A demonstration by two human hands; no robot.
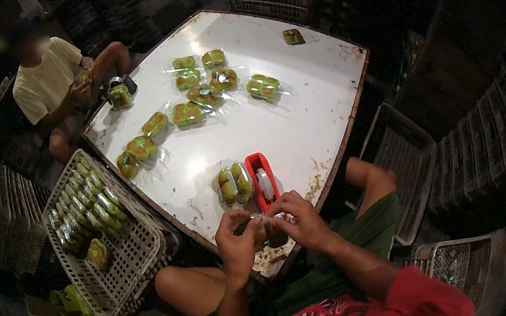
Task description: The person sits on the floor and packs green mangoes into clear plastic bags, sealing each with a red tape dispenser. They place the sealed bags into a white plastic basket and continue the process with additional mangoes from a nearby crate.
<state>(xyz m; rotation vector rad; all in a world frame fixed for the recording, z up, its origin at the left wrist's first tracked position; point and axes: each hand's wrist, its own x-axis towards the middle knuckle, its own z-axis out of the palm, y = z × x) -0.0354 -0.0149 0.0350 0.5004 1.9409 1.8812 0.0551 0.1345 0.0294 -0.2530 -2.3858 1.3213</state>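
Observation:
Over the near corner of the white table (279, 136), my left hand (239, 245) and my right hand (301, 222) pinch the clear wrapper of a bagged bread bun (261, 235). The bun is partly hidden by my fingers. Just beyond my hands a red tape dispenser (252, 168) with a pale roll of tape (265, 183) stands on the table. To its left sit wrapped green-and-brown buns (234, 184), close beside it.
Several bagged buns (186, 113) lie across the table's middle; one bun (293, 37) is far right. At left, a plastic crate (127, 274) holds rows of wrapped buns (89, 200). A person (51, 76) sits far left, near another tape dispenser (129, 83). An upright crate (398, 173) stands right.

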